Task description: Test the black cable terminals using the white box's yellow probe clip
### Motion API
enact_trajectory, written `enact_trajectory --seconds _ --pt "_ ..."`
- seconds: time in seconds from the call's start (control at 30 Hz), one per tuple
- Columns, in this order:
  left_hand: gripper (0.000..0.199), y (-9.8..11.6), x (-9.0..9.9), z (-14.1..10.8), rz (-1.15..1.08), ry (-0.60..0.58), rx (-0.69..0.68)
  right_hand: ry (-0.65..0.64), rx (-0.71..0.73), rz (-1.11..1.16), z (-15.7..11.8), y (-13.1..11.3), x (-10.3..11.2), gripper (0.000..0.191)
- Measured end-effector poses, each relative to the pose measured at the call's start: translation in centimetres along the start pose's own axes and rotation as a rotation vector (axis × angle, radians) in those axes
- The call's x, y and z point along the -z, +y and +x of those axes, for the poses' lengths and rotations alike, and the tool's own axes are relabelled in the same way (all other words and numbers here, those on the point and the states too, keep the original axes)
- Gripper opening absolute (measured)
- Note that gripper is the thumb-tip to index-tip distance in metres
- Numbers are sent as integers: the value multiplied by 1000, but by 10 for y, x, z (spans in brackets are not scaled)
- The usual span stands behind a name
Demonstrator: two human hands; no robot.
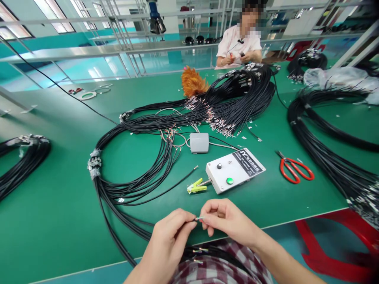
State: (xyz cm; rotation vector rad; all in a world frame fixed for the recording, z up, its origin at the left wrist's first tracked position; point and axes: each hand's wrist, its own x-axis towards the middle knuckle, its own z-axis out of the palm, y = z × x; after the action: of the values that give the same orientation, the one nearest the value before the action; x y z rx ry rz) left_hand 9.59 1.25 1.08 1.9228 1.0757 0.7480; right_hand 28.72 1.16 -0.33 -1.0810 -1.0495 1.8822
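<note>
Near the table's front edge, my left hand (pixel 170 236) pinches a black cable (pixel 194 219) close to its end. My right hand (pixel 226 219) closes thumb and forefinger on the pale inner wires (pixel 200 218) that stick out of that end. Just beyond my hands lies a white control box (pixel 229 169) with a green button, a black knob and a yellow clip (pixel 197 186) on its front rod. More black cables (pixel 220 254) with stripped ends rest across my lap. To the left, a looped cable bundle (pixel 118 215) runs off the table edge.
Red-handled cutters (pixel 294 169) lie right of the box, and a grey block (pixel 199 142) behind it. Large cable coils (pixel 242 94) fill the middle back; other bundles (pixel 319 134) lie right. An orange fluffy thing (pixel 193 81) sits behind. Across the table is another person (pixel 239 43).
</note>
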Motion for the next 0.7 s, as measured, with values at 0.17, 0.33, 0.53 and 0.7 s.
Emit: enact_trajectory --seconds 0.17,0.33,0.53,0.7 --pt "14 -2 -2 -2 -130 49 179 125 55 78 4 12 -22 42" --pt "16 -2 -2 0 -254 22 207 148 43 105 7 14 -30 44" --pt "13 0 -16 12 -385 156 221 147 21 54 5 15 -26 42" --pt "15 -6 -23 8 -451 222 301 184 41 -258 1 9 -19 25"
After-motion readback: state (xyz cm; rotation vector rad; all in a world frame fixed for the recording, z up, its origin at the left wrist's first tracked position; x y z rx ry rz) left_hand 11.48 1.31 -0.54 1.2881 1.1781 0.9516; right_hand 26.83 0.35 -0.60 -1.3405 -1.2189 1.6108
